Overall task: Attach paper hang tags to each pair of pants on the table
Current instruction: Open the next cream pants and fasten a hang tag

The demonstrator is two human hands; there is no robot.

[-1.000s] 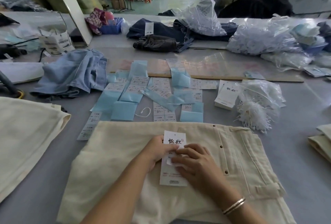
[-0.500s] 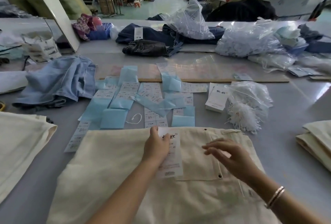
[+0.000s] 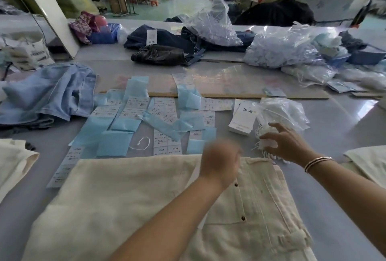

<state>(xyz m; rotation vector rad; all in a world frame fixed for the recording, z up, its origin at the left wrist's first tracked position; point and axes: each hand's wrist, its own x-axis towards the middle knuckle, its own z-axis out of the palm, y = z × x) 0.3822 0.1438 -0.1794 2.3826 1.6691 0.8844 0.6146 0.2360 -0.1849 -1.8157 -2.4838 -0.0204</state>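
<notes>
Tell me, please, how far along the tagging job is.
Done: nothing shows a finished tag on the cream pants in front. In hand: the right hand reaches into the bundle of white strings; the left hand is blurred above the waistband. Left: stringing a tag from the stack of hang tags, plus the cream pants at both sides.
</notes>
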